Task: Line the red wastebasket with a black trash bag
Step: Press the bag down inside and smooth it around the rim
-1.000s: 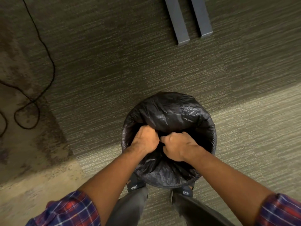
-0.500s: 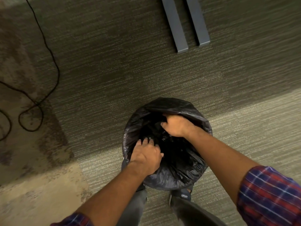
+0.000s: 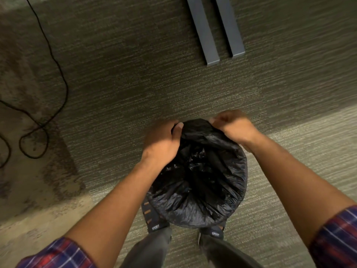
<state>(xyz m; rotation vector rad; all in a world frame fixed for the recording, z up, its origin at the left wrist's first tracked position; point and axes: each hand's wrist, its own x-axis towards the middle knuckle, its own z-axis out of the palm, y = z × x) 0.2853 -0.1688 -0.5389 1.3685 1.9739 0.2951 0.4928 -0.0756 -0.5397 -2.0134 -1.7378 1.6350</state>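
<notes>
The black trash bag (image 3: 201, 182) is seen from above, spread over the mouth of the wastebasket, which stands on the carpet (image 3: 135, 84) just beyond the person's feet. The red of the basket itself is nowhere shown; its wall is fully hidden under the plastic, so its presence is inferred from the round shape the bag keeps.

The far edge of the bag is gripped from both sides. The left hand (image 3: 162, 142) is closed on the film at the far left of the rim, thumb laid over the top and fingers curled beneath. The right hand (image 3: 234, 125) is closed on the far right of the rim, knuckles up; its fingertips are blurred, and it appears, though not certainly, that a fold of plastic is pinched between them. The two hands are held apart, presumably so that the hem can be stretched wide and drawn down over the far lip. The near side is already draped outward and downward, which suggests that the far side is the last part to be seated.

The middle of the bag sags inward in crumpled folds, so the lining is judged nearly done but not yet smoothed.

The word "SPORT" can be read in white on the left shoe (image 3: 155, 227) and again on the right shoe (image 3: 215, 233). No other writing is legible.
</notes>
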